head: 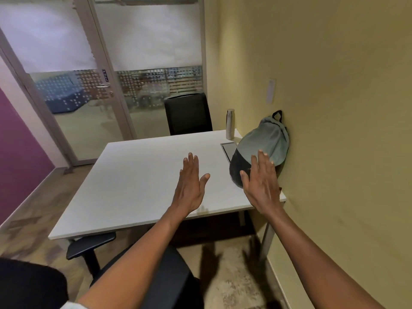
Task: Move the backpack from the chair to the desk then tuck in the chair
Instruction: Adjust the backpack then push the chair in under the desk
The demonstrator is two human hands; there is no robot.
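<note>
The backpack (265,143) (grey-green on top, black at the bottom) lies on the desk (142,181) at its right edge, leaning against the yellow wall (334,130). Just behind it, at the far right corner of the desk, stands a metal bottle (230,124), and a flat grey panel (228,149) is set into the desktop beside the bag's left side.

Both hands are stretched out above the near right part of the desk, backs up, holding nothing. The left hand (190,186) is flat with its fingers straight and close together, the thumb spread to the side. The right hand (260,184) is likewise open with fingers extended; it overlaps the black bottom of the backpack in view, though whether it touches the bag cannot be told.

The chair (169,284) sits below the near edge of the desk, pulled out, its armrest (89,244) just under the desk's near left corner. A second black chair (188,113) stands at the far edge.
</note>
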